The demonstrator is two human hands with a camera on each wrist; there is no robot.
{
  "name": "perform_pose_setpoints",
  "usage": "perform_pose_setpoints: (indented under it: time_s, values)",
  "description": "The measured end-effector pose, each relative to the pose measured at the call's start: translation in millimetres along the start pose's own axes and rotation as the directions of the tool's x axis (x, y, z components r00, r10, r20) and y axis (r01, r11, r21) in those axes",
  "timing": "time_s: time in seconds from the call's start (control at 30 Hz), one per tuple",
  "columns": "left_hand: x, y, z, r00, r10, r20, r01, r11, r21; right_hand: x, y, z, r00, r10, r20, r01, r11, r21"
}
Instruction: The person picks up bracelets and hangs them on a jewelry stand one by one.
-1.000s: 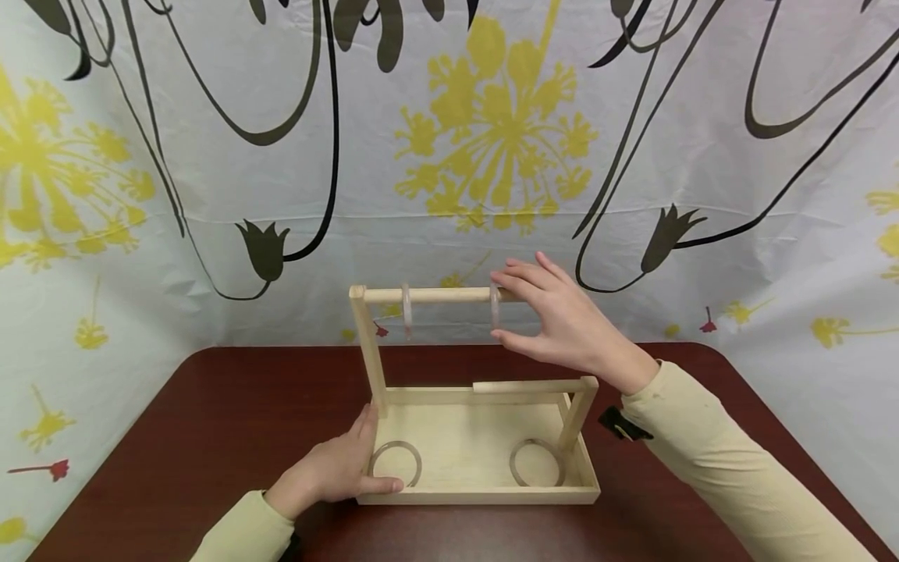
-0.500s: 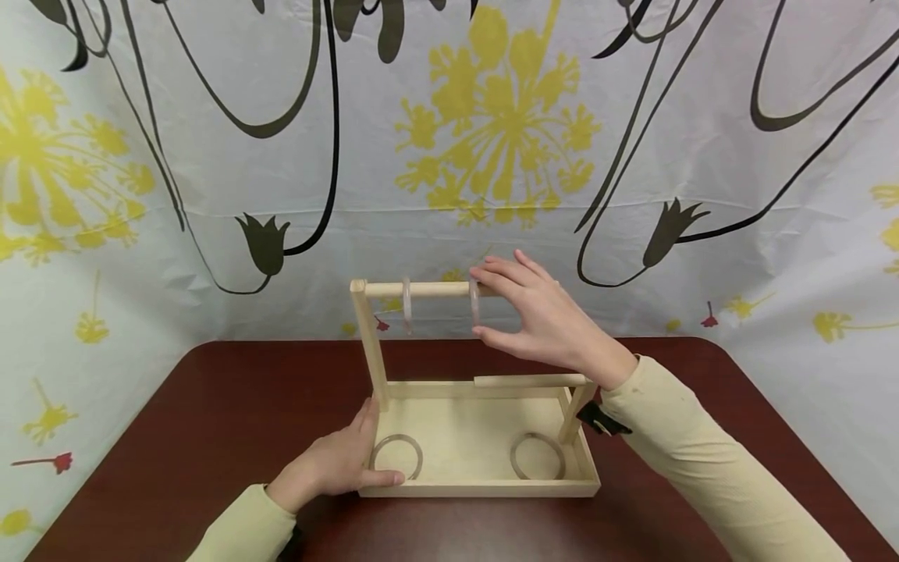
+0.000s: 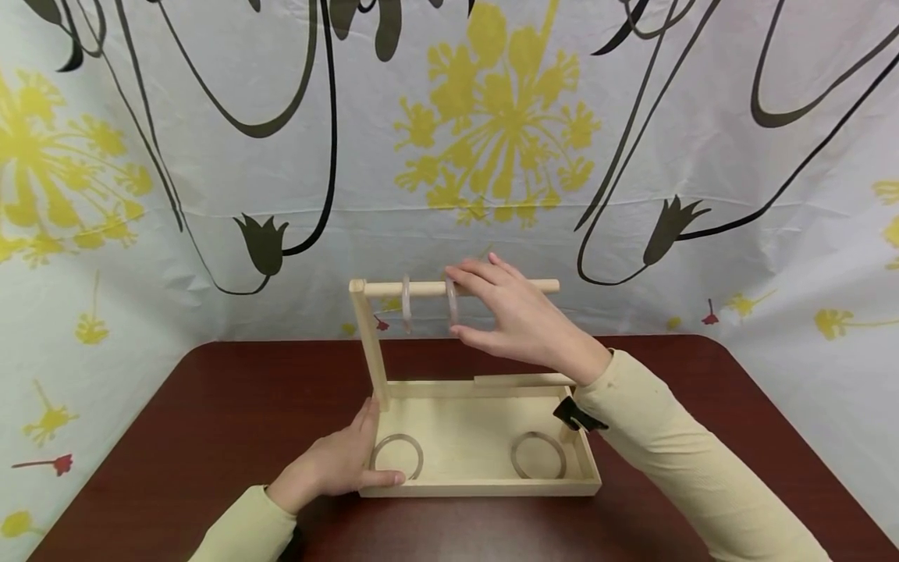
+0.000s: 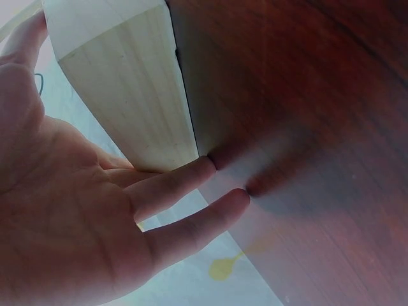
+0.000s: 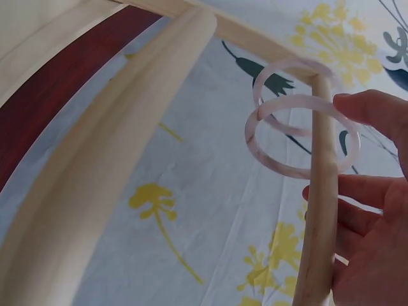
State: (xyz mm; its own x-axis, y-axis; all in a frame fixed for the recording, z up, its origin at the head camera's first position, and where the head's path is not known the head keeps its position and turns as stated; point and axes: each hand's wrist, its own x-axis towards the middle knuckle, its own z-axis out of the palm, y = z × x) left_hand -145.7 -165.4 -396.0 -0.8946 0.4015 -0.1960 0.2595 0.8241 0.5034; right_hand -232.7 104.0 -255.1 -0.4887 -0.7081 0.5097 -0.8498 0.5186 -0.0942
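Observation:
In the head view a wooden bangle stand has a tall bar at left and a lower bar at right. My right hand holds a pale bangle on the tall bar, fingertips at its top and thumb at its bottom. A second pale bangle hangs just left of it. The right wrist view shows the thumb against the held bangle. My left hand rests against the stand's left end, thumb over the front rim. Its fingers extend straight beside the wood in the left wrist view.
Two more bangles lie in the stand's tray, a left one by my left thumb and a right one near the low post. The stand sits on a dark red table. Behind hangs a patterned cloth.
My right hand has moved left along the tall bar, and the bangle at its fingertips has slid with it toward the other hanging bangle. The left hand stays against the stand.

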Motion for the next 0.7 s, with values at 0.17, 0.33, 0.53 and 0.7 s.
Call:
perform_pose_setpoints:
  time_s: [0.17,0.33,0.53,0.7]
  values:
    - [-0.5,-0.6,0.0,1.000,0.002,-0.002,-0.002,1.000,-0.003,1.8,-2,1,1.000,0.002,-0.005,-0.002,1.000,0.000]
    - [-0.3,-1.3,0.6,1.000,0.000,-0.007,0.000,1.000,-0.002,2.2,-2,2,1.000,-0.001,-0.016,0.002,1.000,0.008]
    - [-0.8,-1.9,0.9,1.000,0.012,-0.027,-0.012,1.000,0.007,-5.3,-5,-2,0.998,0.064,-0.027,-0.060,0.987,0.150]
    - [-3.6,-5.3,4.5,0.997,0.018,-0.071,-0.018,1.000,-0.004,-28.6,-11,-10,0.987,0.144,-0.068,-0.119,0.952,0.283]
